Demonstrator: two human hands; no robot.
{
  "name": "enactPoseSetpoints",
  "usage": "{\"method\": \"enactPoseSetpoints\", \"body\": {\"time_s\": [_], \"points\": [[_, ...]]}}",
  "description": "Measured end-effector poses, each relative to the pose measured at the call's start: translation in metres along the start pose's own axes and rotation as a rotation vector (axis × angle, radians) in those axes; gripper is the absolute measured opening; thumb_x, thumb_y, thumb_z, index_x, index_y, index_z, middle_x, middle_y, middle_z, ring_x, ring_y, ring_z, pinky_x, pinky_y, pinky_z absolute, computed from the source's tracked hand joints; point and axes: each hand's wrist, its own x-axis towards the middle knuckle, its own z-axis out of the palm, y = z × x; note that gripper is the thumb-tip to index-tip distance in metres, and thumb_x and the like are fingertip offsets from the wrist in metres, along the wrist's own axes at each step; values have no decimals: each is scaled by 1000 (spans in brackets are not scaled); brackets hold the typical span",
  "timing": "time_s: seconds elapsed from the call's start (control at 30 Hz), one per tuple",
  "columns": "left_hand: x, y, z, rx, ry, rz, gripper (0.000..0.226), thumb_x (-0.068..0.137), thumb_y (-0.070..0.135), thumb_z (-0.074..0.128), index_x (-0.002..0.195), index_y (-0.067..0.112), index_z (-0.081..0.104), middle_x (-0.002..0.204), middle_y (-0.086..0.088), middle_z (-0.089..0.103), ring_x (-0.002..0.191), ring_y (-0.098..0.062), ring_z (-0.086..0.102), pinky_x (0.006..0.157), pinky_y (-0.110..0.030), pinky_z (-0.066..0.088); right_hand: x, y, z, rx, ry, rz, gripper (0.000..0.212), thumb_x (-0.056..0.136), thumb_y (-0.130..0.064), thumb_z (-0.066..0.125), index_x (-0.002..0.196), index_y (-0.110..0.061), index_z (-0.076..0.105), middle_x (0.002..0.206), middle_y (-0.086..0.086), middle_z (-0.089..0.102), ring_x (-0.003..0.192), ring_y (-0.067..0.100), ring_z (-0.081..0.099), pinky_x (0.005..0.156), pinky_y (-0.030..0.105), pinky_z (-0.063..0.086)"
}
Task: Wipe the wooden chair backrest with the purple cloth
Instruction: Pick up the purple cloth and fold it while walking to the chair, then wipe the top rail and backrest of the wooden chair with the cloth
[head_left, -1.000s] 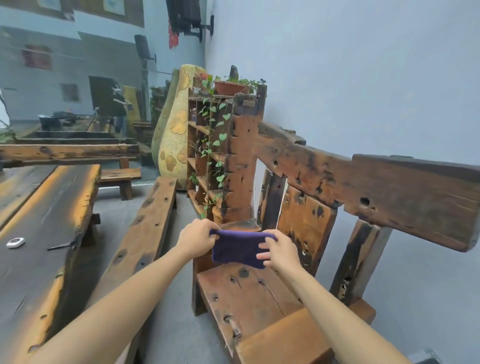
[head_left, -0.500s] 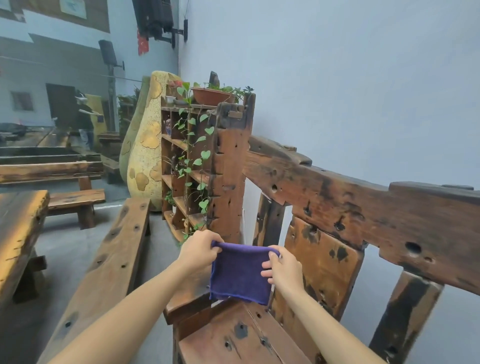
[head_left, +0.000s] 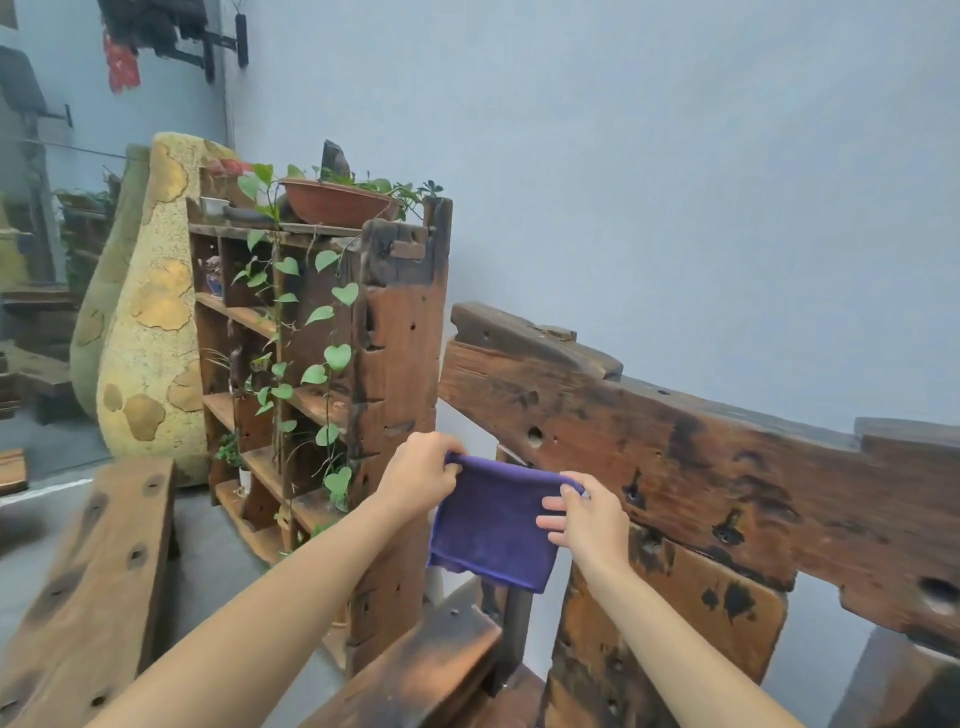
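Observation:
The purple cloth (head_left: 493, 525) hangs as a flat square in front of the left end of the chair. My left hand (head_left: 421, 475) pinches its top left corner and my right hand (head_left: 584, 519) grips its top right edge. The wooden chair backrest (head_left: 701, 457) is a thick, dark, weathered plank running from the middle to the right edge, with holes and black stains. The cloth is held just below and left of the plank's near end; whether it touches the wood I cannot tell. The chair's armrest (head_left: 431, 660) lies below the cloth.
A wooden shelf unit (head_left: 384, 364) with a trailing green vine and a terracotta bowl stands just left of the chair. A large yellow stone sculpture (head_left: 145, 322) sits behind it. A long wooden bench (head_left: 88, 587) runs along the lower left. A grey wall rises behind the backrest.
Both hands have lifted the cloth from over the seat up toward the backrest's left end, and it now hangs unfolded. The view has swung right and closer to the chair.

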Motion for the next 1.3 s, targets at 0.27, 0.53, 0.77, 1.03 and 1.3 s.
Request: {"method": "enactPoseSetpoints", "body": {"time_s": [0.27,0.53,0.77,1.03,1.3], "points": [[120,-41,56,-155,36,132,27,86,13,56,96,24,79,87,7,77,78,-13,66,71,-28,53,107,11,59,1,294,-171,26,109,-18,44,115,-35,63,91,-13,74,86,5,72,85,33,62],[253,-68,100,-210,-24,232,17,93,27,66,103,22,78,91,8,72,78,-9,62,61,-11,38,228,12,103,-192,463,-413,29,111,-20,35,130,-29,55,124,-6,65,112,14,59,95,39,52],[327,-94,128,-180,13,296,17,92,33,59,98,26,73,99,9,71,95,-13,55,77,-32,50,295,44,122,-724,451,-704,65,101,-18,57,158,-26,28,158,-1,42,145,18,40,117,39,32],[368,-164,141,-269,89,433,22,94,34,47,94,22,66,99,13,58,97,-3,46,74,-13,40,342,79,206,-1180,551,-678,64,105,-49,33,164,-30,20,174,4,3,160,22,0,128,43,1],[451,-288,145,-432,47,-15,41,107,36,21,107,18,57,108,2,57,107,-21,53,90,-32,38,394,93,332,-1357,379,-909,67,103,-50,45,163,-31,24,175,2,7,158,24,16,129,40,1]]}}
